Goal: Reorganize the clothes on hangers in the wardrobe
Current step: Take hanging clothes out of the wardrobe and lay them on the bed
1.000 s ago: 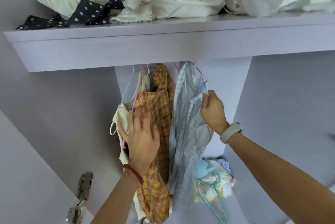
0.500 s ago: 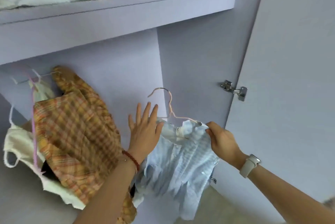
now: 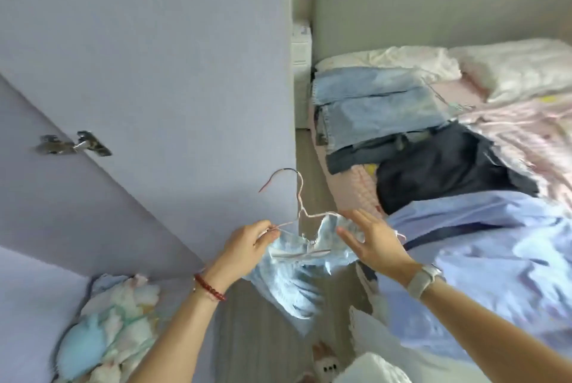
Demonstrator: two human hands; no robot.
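Pale-blue shirt is off the rail now, turned toward the bed; left hand pinches the hanger, right hand spread beside it.

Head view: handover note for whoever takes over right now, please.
Left hand: grip shut on the hanger at its left shoulder end.
Right hand: open, fingers spread beside the blue shirt, not gripping.
The blue shirt hangs on the hanger, out of the wardrobe, held over the floor between the wardrobe door and the bed.
On the bed: folded jeans, a dark garment, a pale blue garment.
Done: the shirt is off the rail.
Left: place or rehang it; the rail is out of view.
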